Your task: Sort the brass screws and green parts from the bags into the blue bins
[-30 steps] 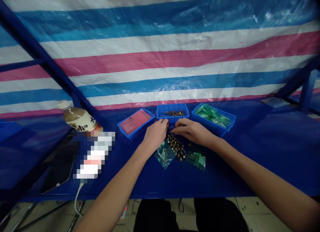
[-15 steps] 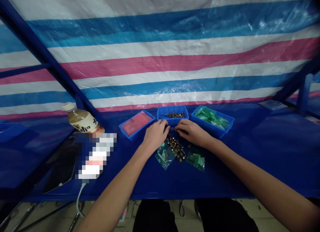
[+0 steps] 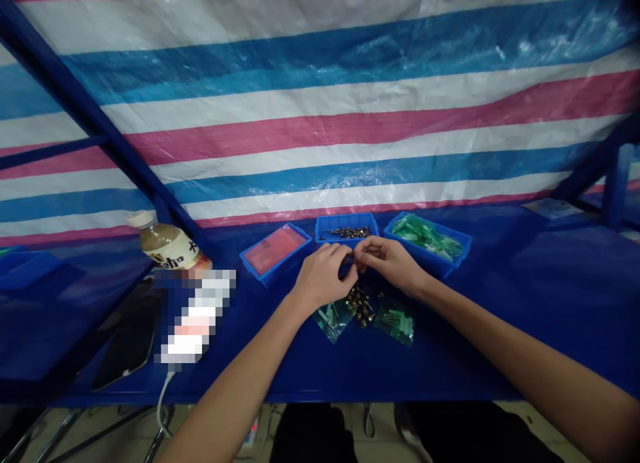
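Note:
My left hand point(image 3: 327, 274) and my right hand point(image 3: 393, 262) meet fingertip to fingertip just in front of the middle blue bin point(image 3: 346, 220). Between the closed fingertips is a small dark brass-coloured piece point(image 3: 353, 255), mostly hidden. Under the hands lies a pile of small brass-coloured metal parts point(image 3: 361, 306), partly covered by my left hand. Left of the pile is a clear greenish bag point(image 3: 333, 322) with pale plugs and screws inside. A similar bag point(image 3: 395, 321) lies to its right.
The left blue bin point(image 3: 265, 274) holds a flat red stack. Green plastic bags point(image 3: 427, 236) fill the right bin; the middle one contains screws point(image 3: 353, 232). A drink bottle point(image 3: 170, 244), a dark tablet-like slab point(image 3: 125, 346) and a cable point(image 3: 163, 400) are at the left.
My hands have come together over the pile, the left one moving right and covering more of it. The small piece now sits between the fingertips. The view has shifted slightly.

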A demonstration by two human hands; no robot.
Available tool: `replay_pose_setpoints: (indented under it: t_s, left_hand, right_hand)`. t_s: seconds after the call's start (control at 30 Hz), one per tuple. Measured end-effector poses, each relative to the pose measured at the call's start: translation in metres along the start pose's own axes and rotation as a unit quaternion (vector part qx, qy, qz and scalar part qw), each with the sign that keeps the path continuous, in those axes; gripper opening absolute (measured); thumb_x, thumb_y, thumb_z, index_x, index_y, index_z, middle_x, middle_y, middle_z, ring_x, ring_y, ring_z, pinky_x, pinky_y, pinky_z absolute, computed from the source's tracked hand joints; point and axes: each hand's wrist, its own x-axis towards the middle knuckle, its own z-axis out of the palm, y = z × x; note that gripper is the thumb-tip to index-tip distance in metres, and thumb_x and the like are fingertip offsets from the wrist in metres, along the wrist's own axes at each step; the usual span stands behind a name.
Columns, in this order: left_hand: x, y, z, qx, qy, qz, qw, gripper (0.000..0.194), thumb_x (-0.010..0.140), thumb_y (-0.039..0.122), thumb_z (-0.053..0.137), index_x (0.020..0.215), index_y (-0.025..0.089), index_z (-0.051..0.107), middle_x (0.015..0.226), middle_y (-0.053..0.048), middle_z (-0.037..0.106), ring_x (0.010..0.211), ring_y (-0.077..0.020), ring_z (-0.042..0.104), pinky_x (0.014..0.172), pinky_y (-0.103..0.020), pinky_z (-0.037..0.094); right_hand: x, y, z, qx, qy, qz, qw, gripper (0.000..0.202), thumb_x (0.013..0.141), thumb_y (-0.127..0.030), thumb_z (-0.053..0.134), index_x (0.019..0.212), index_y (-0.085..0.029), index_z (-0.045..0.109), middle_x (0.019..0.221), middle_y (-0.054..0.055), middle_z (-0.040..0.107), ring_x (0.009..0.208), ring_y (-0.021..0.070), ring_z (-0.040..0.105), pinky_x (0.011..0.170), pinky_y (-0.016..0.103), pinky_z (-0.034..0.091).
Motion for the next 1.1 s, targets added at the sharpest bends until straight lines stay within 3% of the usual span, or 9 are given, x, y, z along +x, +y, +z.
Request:
replay_pose_setpoints:
  t_s: [0.1,0.27,0.43,0.67,1.1]
  left_hand:
    - [0.000,-0.003,0.002,0.012,0.005,0.007,1.000,0.021,0.095,0.037,0.049,0.096,0.019,0.060,0.091,-0.004,0.065,0.092,-0.0204,0.059,0.082,-0.034,0.049]
    - [0.000,-0.007,0.006,0.047,-0.002,0.022,0.999,0.029,0.100,0.033,0.038,0.101,0.018,0.062,0.094,-0.005,0.066,0.091,-0.0195,0.058,0.082,-0.033,0.048]
    - [0.001,-0.005,0.006,0.053,-0.006,0.030,0.998,0.027,0.100,0.032,0.039,0.105,0.019,0.063,0.096,-0.004,0.067,0.094,-0.0197,0.057,0.080,-0.031,0.048]
    - [0.001,-0.004,0.005,0.060,0.006,0.062,0.996,0.026,0.098,0.033,0.044,0.101,0.020,0.066,0.090,-0.003,0.068,0.088,-0.0192,0.056,0.076,-0.030,0.048]
    - [0.000,-0.002,0.005,0.007,0.010,0.034,0.999,0.012,0.087,0.024,0.054,0.080,0.020,0.063,0.084,-0.002,0.066,0.085,-0.0195,0.053,0.076,-0.032,0.050]
  right_hand:
    - [0.000,0.002,0.000,0.010,0.000,0.006,1.000,0.024,0.083,-0.038,0.065,0.096,-0.018,0.058,0.085,0.004,0.068,0.073,0.0158,0.065,0.074,0.034,0.053]
    - [0.002,0.005,-0.004,-0.014,-0.006,0.000,1.000,0.025,0.086,-0.043,0.061,0.094,-0.019,0.059,0.079,0.004,0.069,0.074,0.0180,0.067,0.075,0.035,0.055]
    - [-0.001,0.002,-0.006,-0.143,0.001,-0.017,0.990,0.028,0.089,-0.046,0.056,0.087,-0.018,0.061,0.076,0.004,0.067,0.066,0.0166,0.064,0.062,0.030,0.051]
    - [-0.004,-0.005,-0.008,-0.276,0.006,-0.071,0.959,0.029,0.095,-0.037,0.047,0.081,-0.017,0.063,0.064,0.000,0.060,0.057,0.0128,0.053,0.055,0.026,0.038]
    - [-0.001,0.004,-0.010,-0.198,-0.063,-0.047,0.977,0.017,0.088,-0.030,0.054,0.084,-0.017,0.064,0.068,0.000,0.060,0.059,0.0120,0.050,0.055,0.025,0.038]
